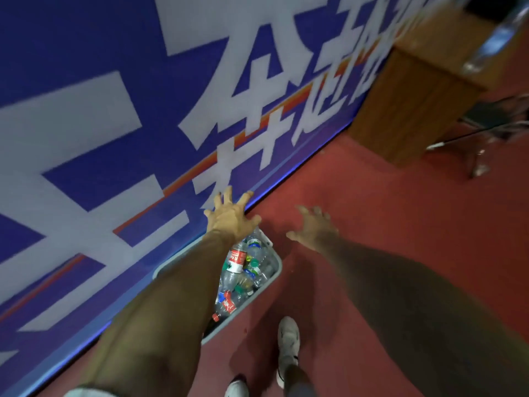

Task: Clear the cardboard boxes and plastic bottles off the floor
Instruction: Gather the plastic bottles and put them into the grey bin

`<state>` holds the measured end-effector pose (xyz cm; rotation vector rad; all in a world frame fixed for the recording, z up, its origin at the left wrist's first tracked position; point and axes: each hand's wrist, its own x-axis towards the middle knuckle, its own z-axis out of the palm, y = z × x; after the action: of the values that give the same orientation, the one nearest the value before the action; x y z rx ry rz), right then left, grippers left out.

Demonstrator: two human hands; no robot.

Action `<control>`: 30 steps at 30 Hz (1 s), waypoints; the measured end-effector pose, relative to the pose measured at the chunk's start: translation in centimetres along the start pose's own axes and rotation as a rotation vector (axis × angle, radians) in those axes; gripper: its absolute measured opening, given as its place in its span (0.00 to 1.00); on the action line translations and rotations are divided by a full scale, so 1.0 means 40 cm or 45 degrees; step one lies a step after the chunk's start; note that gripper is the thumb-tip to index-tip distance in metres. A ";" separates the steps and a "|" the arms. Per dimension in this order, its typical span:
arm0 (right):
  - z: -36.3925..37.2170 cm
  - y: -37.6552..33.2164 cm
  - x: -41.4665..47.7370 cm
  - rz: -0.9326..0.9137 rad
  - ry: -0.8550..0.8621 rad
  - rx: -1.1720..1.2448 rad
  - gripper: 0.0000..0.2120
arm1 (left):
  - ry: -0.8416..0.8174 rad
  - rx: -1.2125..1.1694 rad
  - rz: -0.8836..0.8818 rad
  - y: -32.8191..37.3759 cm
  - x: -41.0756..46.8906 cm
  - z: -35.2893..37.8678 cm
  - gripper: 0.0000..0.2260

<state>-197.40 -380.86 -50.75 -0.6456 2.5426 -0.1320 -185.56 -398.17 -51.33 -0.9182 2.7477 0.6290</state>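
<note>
A grey plastic bin (274, 277) stands on the red floor against the blue wall banner. It holds several empty plastic bottles (237, 260), some with red labels, some with green caps. My left hand (230, 214) is stretched out above the far end of the bin, fingers spread, holding nothing. My right hand (316, 226) hovers to the right of the bin over the floor, fingers also spread and empty. My left forearm hides the bin's left half.
A large blue banner (114, 124) with white characters fills the left. A wooden lectern (412, 110) stands at the back right, with a metal chair frame (483, 133) beside it. My white shoes (287, 339) are on the red floor (386, 224) beside the bin.
</note>
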 end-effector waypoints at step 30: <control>0.069 1.198 -1.534 1.369 0.562 0.565 0.35 | -0.364 0.323 1.522 1.363 -1.098 0.463 0.29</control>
<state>-169.70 -309.69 -35.46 1.0162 2.7486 -0.4620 -183.19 -327.30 -36.70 0.8956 2.7372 0.4464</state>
